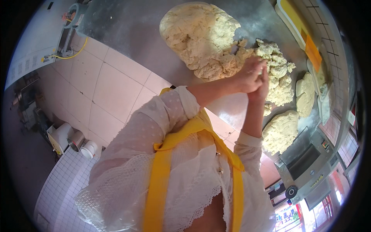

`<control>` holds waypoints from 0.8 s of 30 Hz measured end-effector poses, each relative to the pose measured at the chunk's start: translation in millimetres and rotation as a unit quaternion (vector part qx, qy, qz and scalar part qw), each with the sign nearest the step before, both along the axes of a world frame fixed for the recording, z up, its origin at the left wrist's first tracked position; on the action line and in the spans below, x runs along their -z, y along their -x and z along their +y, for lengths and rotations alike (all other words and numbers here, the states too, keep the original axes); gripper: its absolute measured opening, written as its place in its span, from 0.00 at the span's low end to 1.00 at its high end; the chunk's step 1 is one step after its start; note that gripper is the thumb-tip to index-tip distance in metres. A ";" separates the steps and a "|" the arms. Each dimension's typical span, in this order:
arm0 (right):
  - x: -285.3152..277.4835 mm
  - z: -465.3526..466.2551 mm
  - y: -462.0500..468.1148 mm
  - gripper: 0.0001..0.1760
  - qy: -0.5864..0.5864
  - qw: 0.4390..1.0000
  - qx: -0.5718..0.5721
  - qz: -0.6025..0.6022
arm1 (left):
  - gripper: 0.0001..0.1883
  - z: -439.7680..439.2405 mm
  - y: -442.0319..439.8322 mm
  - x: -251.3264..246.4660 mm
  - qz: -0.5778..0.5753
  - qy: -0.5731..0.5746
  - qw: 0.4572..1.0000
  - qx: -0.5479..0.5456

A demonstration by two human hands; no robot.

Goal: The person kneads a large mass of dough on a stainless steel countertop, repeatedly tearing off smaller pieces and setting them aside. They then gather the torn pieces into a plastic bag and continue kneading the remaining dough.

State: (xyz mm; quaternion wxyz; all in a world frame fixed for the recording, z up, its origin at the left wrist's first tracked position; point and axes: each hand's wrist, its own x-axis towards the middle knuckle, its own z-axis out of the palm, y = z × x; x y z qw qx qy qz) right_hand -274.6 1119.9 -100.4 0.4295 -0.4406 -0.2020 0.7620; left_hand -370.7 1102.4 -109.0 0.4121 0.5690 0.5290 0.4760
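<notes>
My left hand [252, 74] and my right hand [261, 87] meet above a metal worktable [127, 32], their fingers touching and partly blurred. Whether a bit of dough sits between them is hard to tell. Under and beyond the fingers lies a heap of torn, shaggy dough pieces [279, 84]. To the left, a large rough dough mass [200, 34] stretches toward the hands, its near end broken up. A rounded dough lump [281, 132] rests right of my right forearm. Farther right is a smoother, flattened dough piece [305, 94].
A yellow-lined tray [292, 17] with an orange flat piece [313, 53] lies along the tiled wall. A metal machine [307, 159] adjoins the table at right. On the left, a yellow hose [76, 53] hangs over the floor [113, 78]; behind stand a white bucket [89, 150] and metal pot [76, 141].
</notes>
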 end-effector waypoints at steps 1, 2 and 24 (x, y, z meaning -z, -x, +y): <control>3.9 11.8 -14.4 0.23 0.011 0.999 0.038 0.010 | 0.34 -0.5 -0.3 -18.0 -0.032 -0.014 0.999 0.003; 6.2 19.0 -26.5 0.22 0.024 0.997 0.076 0.019 | 0.33 -1.3 5.5 -39.3 -0.065 -0.025 0.998 0.007; 30.7 -100.9 58.7 0.22 -0.379 0.756 -0.277 -0.455 | 0.15 -112.0 170.1 66.9 -0.097 0.250 0.923 -0.275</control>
